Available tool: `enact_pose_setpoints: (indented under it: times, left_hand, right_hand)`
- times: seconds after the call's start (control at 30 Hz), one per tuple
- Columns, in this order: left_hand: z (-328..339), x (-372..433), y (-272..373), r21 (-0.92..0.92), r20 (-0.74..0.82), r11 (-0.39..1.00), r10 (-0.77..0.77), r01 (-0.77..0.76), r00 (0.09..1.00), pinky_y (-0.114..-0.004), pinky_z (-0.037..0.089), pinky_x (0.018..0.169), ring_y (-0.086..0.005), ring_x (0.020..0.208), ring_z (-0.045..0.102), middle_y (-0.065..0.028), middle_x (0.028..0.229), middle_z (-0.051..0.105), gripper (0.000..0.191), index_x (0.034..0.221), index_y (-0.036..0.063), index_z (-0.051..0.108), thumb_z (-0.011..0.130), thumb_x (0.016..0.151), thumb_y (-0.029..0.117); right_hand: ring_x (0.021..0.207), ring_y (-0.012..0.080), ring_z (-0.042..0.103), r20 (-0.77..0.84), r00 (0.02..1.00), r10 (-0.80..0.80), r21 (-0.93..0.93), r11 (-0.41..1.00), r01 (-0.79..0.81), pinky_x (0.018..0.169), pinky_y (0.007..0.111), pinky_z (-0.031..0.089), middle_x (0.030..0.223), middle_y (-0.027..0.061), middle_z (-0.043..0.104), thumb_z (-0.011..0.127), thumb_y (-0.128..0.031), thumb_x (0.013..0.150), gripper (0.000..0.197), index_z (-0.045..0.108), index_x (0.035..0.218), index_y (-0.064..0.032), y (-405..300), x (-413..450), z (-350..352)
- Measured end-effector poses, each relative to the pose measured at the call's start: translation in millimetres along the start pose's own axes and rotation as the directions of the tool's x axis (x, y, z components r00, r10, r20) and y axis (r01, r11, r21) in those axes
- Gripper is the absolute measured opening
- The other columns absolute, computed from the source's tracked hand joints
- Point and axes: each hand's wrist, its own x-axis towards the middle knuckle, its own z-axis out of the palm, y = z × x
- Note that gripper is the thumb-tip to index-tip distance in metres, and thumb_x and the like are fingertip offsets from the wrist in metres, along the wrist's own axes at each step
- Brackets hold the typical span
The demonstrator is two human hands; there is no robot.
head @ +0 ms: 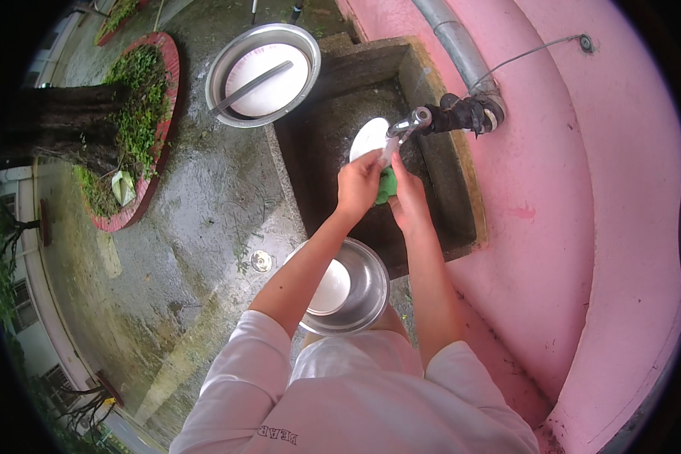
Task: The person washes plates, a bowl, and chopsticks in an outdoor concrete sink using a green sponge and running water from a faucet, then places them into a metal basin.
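My left hand (356, 180) is closed at the lower rim of a white plate (369, 138), just below the metal tap (414, 122). Beside it, my right hand (410, 196) has its thumb pointing up and its fingers curled around a soft green pad (386, 186), perhaps a sponge or cloth. The pad sits between both palms. A pale streak, probably running water, drops from the spout to my fingertips. Both hands are over a dark concrete sink (340, 113). The fingers partly hide the plate's lower edge.
Nearer me, a metal basin (369, 289) holds a white bowl (330, 290), partly behind my left forearm. At the sink's far left corner, another metal basin (215, 74) holds chopsticks (255, 85). A grey pipe (451, 34) runs along the pink wall (539, 187). The ground (204, 227) is wet.
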Motion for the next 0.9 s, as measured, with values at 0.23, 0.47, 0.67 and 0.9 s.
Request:
enact_pose_setpoints:
  times: [0.23,0.47,0.67,0.9]
  left_hand:
    - [-9.7,-14.2,3.3,0.574,0.336,0.637,0.390,-0.515,0.857,-0.040,0.050,0.073,-0.0290,0.078,0.062,-0.0109,0.077,0.064,0.007,0.081,0.0044,0.060,0.058,0.075,0.004]
    - [-47.0,9.1,16.5,0.696,0.139,0.558,0.514,-0.452,0.847,-0.042,0.040,0.092,-0.0305,0.088,0.054,-0.0135,0.089,0.055,0.019,0.085,0.0039,0.054,0.067,0.072,0.007]
    - [-45.6,30.6,4.8,-0.293,0.225,0.738,-0.564,0.607,0.794,-0.044,0.045,0.094,-0.0270,0.113,0.052,-0.0156,0.118,0.054,0.044,0.126,-0.0032,0.044,0.046,0.086,0.015]
    - [-55.6,34.9,24.5,0.799,0.081,0.572,0.203,-0.186,0.976,-0.040,0.053,0.074,-0.0363,0.104,0.054,-0.0191,0.110,0.054,0.045,0.125,0.0030,0.046,0.052,0.080,0.006]
  right_hand:
    - [0.087,0.0117,0.058,0.008,0.994,0.106,-0.036,0.994,-0.106,0.072,0.028,0.045,0.095,0.0057,0.063,0.067,-0.037,0.083,0.044,0.063,0.101,0.0025,1.2,12.5,-5.8]
    - [0.070,0.0174,0.061,0.040,0.999,0.014,-0.207,0.978,-0.006,0.059,0.032,0.048,0.085,0.0100,0.064,0.053,-0.020,0.084,0.033,0.061,0.102,0.0060,5.4,15.6,-10.5]
    - [0.066,0.0194,0.063,0.183,0.974,0.132,-0.144,0.984,-0.106,0.056,0.031,0.049,0.084,0.0119,0.066,0.054,-0.021,0.084,0.033,0.060,0.103,0.0057,-4.5,8.2,1.4]
    - [0.063,0.0149,0.062,0.163,0.981,0.105,-0.305,0.951,-0.051,0.053,0.028,0.049,0.081,0.0074,0.066,0.056,-0.039,0.093,0.040,0.063,0.097,-0.0002,0.8,9.9,6.5]
